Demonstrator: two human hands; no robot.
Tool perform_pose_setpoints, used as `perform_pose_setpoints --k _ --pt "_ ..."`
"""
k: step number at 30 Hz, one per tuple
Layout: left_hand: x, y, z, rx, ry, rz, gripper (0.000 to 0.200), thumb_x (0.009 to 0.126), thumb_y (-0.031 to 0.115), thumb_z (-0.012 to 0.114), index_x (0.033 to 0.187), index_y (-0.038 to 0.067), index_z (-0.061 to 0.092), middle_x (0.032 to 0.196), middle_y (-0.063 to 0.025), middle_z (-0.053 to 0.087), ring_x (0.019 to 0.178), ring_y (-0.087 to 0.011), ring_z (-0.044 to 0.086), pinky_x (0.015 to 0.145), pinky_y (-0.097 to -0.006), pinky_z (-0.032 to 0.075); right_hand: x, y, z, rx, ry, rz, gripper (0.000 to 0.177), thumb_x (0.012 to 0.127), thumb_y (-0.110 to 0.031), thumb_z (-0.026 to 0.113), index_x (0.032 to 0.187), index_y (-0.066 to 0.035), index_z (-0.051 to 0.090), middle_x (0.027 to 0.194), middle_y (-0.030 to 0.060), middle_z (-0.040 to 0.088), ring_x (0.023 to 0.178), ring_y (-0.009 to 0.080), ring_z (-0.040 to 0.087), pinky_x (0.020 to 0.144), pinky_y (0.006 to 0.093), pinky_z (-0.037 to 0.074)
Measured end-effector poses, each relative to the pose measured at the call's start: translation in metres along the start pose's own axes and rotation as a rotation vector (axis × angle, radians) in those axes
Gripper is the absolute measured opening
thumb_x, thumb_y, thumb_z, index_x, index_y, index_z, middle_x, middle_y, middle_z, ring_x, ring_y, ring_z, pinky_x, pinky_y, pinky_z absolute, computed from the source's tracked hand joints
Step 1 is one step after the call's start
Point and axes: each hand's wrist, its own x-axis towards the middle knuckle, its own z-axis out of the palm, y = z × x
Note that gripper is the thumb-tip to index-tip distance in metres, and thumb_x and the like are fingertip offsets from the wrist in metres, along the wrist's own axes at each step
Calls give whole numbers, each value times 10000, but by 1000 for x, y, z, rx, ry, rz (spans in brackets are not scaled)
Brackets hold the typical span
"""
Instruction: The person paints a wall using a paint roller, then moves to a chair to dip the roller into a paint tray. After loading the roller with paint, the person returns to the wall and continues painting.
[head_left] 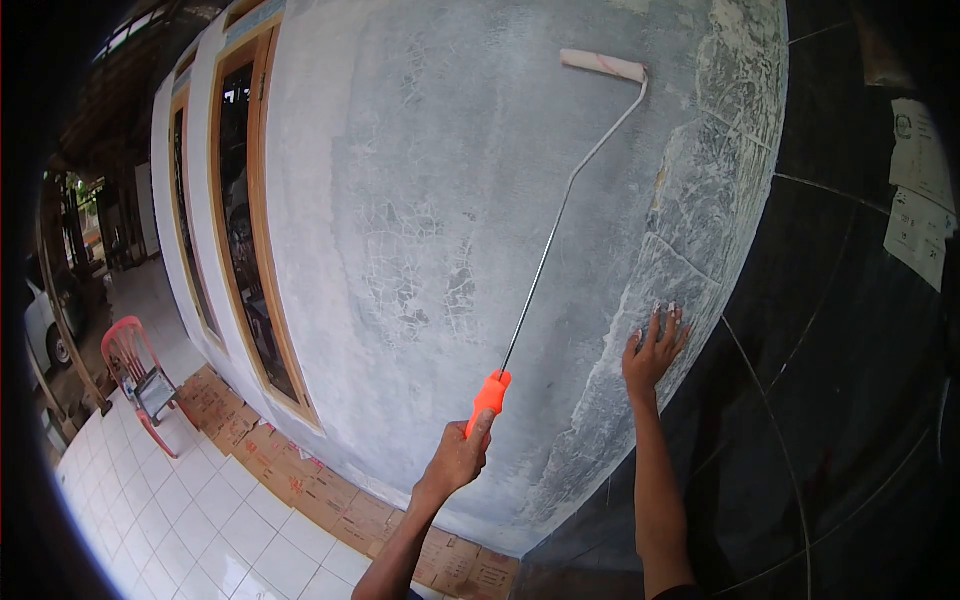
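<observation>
My left hand (458, 462) is wrapped round the orange handle (489, 398) of a paint roller, thumb lying along the grip. From the handle a thin bent metal rod runs up to the pale roller sleeve (603, 66), which is against the upper part of the grey-white wall (520, 200). My right hand (656, 350) is open, fingers spread on the rough, patchy strip at the wall's right edge. Whitish marks show on its fingertips. Cracked, flaking patches (410, 270) mark the wall left of the rod.
Dark tiles (800, 350) cover the surface on the right, with papers (920, 190) stuck on it. Wood-framed windows (245, 200) stand at left. Flattened cardboard (300, 480) lines the wall's foot over white floor tiles (215, 530). A red chair (145, 375) stands farther left.
</observation>
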Motion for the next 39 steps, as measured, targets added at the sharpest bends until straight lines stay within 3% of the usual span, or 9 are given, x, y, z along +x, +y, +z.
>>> perform_pose_setpoints --k 5,8,10,12,15,23,26,33,39 --pt "24 48 6 36 2 57 564 893 577 430 589 104 390 487 49 340 411 -53 312 393 -245 288 0 1 -1 6 8 -10 456 866 -170 480 1304 -58 422 1318 183 370 1299 350 324 1051 584 210" --pt "7 18 17 38 -11 11 563 897 567 433 580 103 397 495 47 342 419 -61 307 401 -249 289 0 1 -1 -3 4 -5 456 862 -174 485 1298 -55 426 1310 182 373 1298 349 326 1052 586 209" --pt "-7 -34 26 67 -6 70 543 905 516 467 586 79 427 502 38 354 474 -59 340 440 -262 310 -1 1 0 -3 -4 -4 452 855 -173 488 1287 -49 434 1299 181 380 1296 350 327 1054 587 207" --pt "-24 -88 36 110 -18 -5 537 909 481 488 597 45 451 514 28 380 494 -72 344 458 -279 318 -2 2 -1 -2 -4 -2 449 852 -170 489 1281 -45 440 1303 181 377 1296 350 328 1055 587 206" --pt "-34 -105 47 124 -15 -35 532 911 454 501 611 15 473 506 4 375 508 -82 354 469 -299 330 0 0 0 6 -6 12 443 846 -167 494 1267 -37 452 1311 181 374 1296 348 329 1056 587 204" --pt "12 22 74 167 24 102 564 926 455 467 632 -26 482 495 -49 400 509 -115 335 478 -342 342 -2 1 0 20 -5 10 432 835 -170 509 1242 -31 471 1318 184 377 1294 347 334 1057 586 200" --pt "22 19 85 129 12 225 571 921 469 469 641 -29 498 495 -59 411 498 -119 355 484 -344 357 -1 1 -3 26 -24 19 433 835 -170 511 1244 -35 472 1315 186 381 1293 349 334 1056 586 200" --pt "-13 -90 105 -50 19 83 501 925 410 496 633 2 505 508 1 425 483 -77 394 458 -287 342 -5 1 0 32 -6 21 444 837 -171 509 1259 -38 467 1312 192 385 1289 351 339 1054 588 204" --pt "23 -29 136 -164 -27 182 483 921 426 497 622 46 485 494 23 403 427 -63 372 405 -251 304 0 1 -3 37 -1 13 431 841 -178 494 1246 -31 479 1313 191 390 1287 353 341 1050 587 213"
